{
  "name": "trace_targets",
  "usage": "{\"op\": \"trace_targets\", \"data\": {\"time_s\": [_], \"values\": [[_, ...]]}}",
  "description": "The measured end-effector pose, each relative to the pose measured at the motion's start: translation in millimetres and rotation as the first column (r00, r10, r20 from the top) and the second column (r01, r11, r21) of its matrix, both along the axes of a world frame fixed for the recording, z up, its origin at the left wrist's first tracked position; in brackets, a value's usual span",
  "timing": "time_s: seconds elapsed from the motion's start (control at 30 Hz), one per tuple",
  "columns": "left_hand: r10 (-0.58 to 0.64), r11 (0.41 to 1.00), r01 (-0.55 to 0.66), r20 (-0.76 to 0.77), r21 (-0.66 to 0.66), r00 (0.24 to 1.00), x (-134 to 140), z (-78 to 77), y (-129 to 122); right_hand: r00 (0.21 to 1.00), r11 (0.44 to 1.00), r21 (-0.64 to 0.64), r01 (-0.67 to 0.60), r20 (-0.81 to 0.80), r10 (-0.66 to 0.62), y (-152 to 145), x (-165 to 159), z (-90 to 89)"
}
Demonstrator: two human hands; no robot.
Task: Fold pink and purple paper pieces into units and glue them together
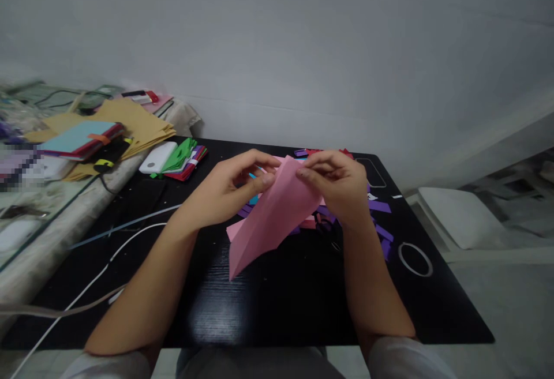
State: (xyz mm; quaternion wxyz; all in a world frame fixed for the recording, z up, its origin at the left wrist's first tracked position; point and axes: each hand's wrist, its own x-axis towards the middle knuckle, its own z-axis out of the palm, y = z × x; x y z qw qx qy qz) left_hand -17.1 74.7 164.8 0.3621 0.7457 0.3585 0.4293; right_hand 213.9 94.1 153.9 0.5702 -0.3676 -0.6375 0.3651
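A pink sheet of paper (277,211) with a lengthwise crease hangs tilted above the black table, its lower corner pointing down toward me. My left hand (238,183) pinches its upper left edge between thumb and fingers. At the top right corner, my right hand (335,180) grips the same sheet with thumb and forefinger. Behind the sheet lie purple paper strips (381,207), pink pieces and a bit of blue, partly hidden by the paper and hands. Dark-handled scissors (325,226) seem to rest beside my right wrist, partly covered.
Folded green paper (179,156) and a white device (158,157) lie at the table's back left. A notebook (82,137) sits on brown envelopes (138,122) on the left surface. White cables (108,263) cross the left side. A white ring (415,259) lies right; a white stool (459,217) stands beyond.
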Motion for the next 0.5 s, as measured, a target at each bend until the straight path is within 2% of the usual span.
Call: {"op": "trace_targets", "data": {"time_s": [0.07,0.13,0.3,0.37,0.5], "values": [[-0.009,0.999,0.011,-0.043,0.048,0.999,-0.1,-2.2,0.6,0.996,0.997,-0.018,-0.081,0.032,0.081,-1.8,-0.7,0.6],[-0.040,0.995,0.046,-0.069,0.088,0.997,0.2,-2.2,0.6,0.990,0.991,0.028,-0.127,0.057,0.126,-2.4,-0.9,1.5],[-0.055,0.967,0.088,-0.143,0.240,0.988,5.5,2.1,-2.1,0.974,0.964,0.251,-0.083,0.227,0.024,-5.9,-1.4,4.9],[-0.052,0.957,0.096,-0.164,0.273,0.985,8.0,2.5,-2.9,0.963,0.959,0.261,-0.108,0.266,0.036,-9.1,-1.6,6.8],[-0.008,0.948,0.049,-0.129,0.314,0.992,10.3,1.2,-3.6,0.952,0.964,0.188,-0.188,0.276,0.132,-15.4,-3.1,10.0]]}}
